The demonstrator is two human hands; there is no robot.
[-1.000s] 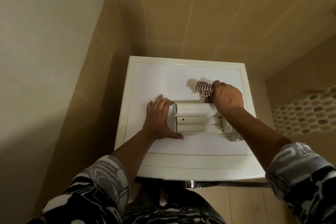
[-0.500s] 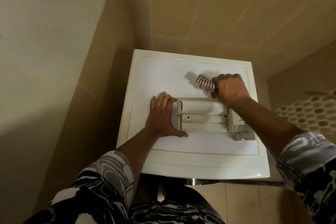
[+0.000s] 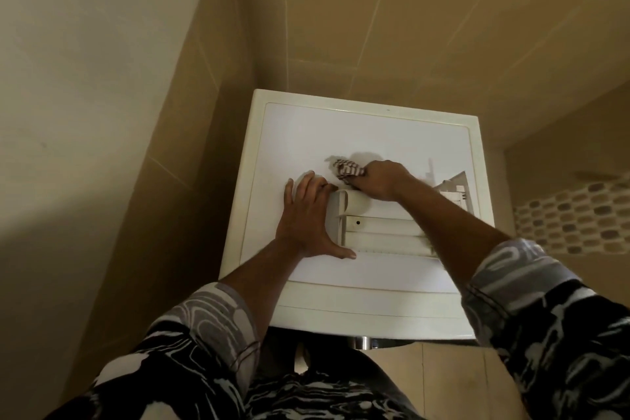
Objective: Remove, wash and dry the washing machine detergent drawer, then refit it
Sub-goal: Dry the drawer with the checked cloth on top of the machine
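Right hand closed round a checked cloth, whose bunched end protrudes at the hand's 10 o'clock, over the 12 o'clock edge of the detergent drawer. Left hand flat, fingers straight, braced against the drawer's 9 o'clock end. Drawer lies on the washing machine top.

So: one washing machine is seen mid-frame, and one detergent drawer is counted on top of it. One checked cloth is spotted just above that. Two hands are counted, the left hand and the right hand, plus two patterned sleeves along the bottom.
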